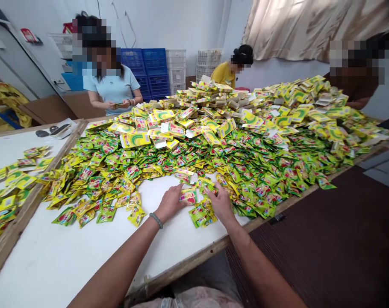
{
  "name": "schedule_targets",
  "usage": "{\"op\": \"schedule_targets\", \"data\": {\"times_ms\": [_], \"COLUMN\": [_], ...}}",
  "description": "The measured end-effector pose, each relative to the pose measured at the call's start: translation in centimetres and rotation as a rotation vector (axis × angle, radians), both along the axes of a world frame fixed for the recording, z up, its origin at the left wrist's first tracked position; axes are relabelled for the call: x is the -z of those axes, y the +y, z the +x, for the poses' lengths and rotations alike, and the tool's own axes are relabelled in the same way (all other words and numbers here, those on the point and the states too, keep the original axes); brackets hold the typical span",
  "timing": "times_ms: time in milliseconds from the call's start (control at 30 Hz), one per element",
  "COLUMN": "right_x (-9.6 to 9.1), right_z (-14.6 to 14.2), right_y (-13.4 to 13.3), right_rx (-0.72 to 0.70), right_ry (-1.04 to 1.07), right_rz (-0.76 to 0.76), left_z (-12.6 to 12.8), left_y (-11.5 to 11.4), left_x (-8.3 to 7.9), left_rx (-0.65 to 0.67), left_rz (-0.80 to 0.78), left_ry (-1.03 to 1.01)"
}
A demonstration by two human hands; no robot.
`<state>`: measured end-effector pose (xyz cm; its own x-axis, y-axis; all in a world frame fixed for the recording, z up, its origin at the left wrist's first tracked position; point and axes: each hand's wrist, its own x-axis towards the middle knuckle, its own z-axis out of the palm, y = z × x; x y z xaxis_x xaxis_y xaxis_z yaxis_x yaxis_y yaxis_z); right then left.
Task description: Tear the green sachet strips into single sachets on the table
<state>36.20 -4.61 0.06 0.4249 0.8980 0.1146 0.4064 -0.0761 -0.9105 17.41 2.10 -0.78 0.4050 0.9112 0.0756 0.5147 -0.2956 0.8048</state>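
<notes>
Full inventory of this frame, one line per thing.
sachets: hundreds, green-yellow, heaped across main table
flat cartons: many, yellow-green, far part of heap
main table: one, white top, wooden rim
side table: one, white, left, holds sachets
crates: several, blue and white, back wall
curtain: one, beige, upper right
co-workers: three, far side of heap
bracelet: one, grey-green, left wrist
left hand: one, fingertips on a sachet at heap's near edge
right hand: one, fingers among sachets beside it

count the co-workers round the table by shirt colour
light blue shirt: 1
yellow shirt: 1
dark shirt: 1
total: 3
</notes>
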Motion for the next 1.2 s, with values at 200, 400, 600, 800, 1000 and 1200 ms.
{"op": "schedule_targets", "data": {"times_ms": [200, 400, 600, 800, 1000, 1200], "right_x": [-0.7, -1.6, -2.4, -1.7, -0.7, -0.3], "right_z": [-2.0, -4.4, -6.8, -9.7, -10.7, -11.2], "right_y": [1.4, 3.5, 5.3, 5.6, 4.8, 4.1], "right_rx": [-0.084, -0.455, -0.628, -0.519, -0.457, -0.433], "right_ry": [-0.026, -0.1, -0.173, -0.046, 0.12, 0.188], "right_rz": [0.01, -0.074, 0.001, 0.1, 0.028, 0.014], "left_z": [-3.8, -7.4, -9.2, -10.2, -10.6, -11.3], "left_y": [-0.9, -3.5, -4.7, -4.7, -4.9, -4.9], "left_x": [-0.4, -1.2, -1.2, -0.6, -0.5, -0.9], "left_rx": [-0.012, -0.16, -0.084, -0.12, -0.153, -0.11], "left_rz": [-0.228, -0.41, -0.527, -0.656, -0.711, -0.755], "left_ry": [-0.145, -0.48, -0.55, -0.708, -0.779, -0.871]}}
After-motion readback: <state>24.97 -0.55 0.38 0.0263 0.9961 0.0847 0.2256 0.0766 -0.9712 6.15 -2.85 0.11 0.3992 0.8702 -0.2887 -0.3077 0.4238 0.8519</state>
